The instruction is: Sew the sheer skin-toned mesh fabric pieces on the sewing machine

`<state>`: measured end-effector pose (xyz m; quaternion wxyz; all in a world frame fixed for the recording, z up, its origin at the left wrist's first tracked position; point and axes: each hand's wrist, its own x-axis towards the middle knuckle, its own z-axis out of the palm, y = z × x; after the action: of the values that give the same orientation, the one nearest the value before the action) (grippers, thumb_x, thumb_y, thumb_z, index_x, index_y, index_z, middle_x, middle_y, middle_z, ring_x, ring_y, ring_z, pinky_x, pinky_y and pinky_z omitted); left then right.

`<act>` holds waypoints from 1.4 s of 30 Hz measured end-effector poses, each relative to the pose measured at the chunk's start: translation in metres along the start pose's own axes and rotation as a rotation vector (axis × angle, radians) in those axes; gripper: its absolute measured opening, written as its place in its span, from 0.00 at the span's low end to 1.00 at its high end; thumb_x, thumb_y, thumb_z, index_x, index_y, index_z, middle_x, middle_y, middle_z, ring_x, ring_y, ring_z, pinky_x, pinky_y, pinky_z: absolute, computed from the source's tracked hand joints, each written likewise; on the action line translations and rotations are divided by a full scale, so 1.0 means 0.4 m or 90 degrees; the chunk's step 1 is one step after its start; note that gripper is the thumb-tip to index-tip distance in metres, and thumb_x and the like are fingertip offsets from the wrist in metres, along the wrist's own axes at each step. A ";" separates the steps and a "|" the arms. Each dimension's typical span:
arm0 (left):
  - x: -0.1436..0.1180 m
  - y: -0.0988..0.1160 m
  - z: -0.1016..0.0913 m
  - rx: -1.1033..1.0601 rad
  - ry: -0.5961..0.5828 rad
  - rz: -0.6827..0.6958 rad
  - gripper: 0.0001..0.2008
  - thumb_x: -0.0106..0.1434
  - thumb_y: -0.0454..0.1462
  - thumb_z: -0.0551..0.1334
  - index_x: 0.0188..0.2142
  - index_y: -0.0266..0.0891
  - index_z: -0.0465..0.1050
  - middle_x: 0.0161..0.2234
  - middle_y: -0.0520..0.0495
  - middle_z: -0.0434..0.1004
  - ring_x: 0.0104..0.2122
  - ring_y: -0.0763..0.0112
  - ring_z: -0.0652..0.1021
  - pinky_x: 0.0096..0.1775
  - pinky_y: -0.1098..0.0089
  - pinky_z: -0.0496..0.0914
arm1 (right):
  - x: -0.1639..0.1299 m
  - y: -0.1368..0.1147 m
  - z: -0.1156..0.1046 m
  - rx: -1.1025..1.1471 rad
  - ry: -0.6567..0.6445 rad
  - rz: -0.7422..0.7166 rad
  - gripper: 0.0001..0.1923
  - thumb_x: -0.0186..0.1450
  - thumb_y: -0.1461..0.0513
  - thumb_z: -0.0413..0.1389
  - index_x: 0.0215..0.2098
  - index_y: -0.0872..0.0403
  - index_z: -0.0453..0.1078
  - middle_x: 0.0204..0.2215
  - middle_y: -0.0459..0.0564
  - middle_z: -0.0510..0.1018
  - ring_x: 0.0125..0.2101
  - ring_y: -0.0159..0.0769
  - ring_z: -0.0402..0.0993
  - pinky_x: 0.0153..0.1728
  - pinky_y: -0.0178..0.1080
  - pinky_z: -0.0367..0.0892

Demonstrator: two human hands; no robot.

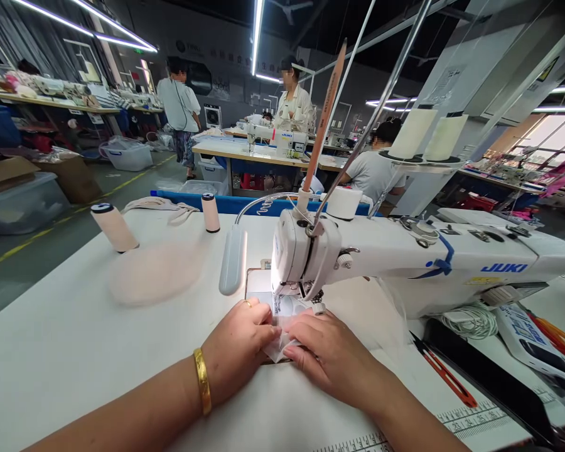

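Observation:
A sheer pale piece of fabric (277,351) lies under the needle area of a white sewing machine (306,251), directly in front of me. My left hand (242,342), with a gold bangle at the wrist, pinches the fabric's left side between thumb and curled fingers. On the other side, my right hand (327,351) has its fingers bent over the fabric, thumb below, gripping it close to the left fingertips. The presser foot (279,306) is partly visible just beyond both hands. A slim lamp (233,260) lights this spot from the left.
Two peach thread cones (115,229) and a blurred round peach fabric piece (155,273) are on the table's left. Right of my hand are an orange-handled cutter (447,376), a black tray-like object (489,383) and a coiled white cable (471,321). Other people (179,107) are in the background.

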<state>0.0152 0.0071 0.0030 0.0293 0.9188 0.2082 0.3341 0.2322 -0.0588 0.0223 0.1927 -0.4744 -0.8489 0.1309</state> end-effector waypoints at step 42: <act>-0.004 -0.024 -0.031 -0.027 -0.084 0.021 0.10 0.71 0.29 0.58 0.39 0.41 0.78 0.37 0.49 0.83 0.38 0.62 0.78 0.43 0.59 0.65 | 0.006 -0.002 0.023 -0.102 0.016 -0.008 0.08 0.74 0.59 0.57 0.37 0.51 0.67 0.37 0.47 0.78 0.37 0.41 0.70 0.40 0.45 0.63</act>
<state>0.0028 0.0140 0.0097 0.0568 0.9413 0.1838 0.2775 0.2263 -0.0575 0.0151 0.1654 -0.4848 -0.8570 0.0552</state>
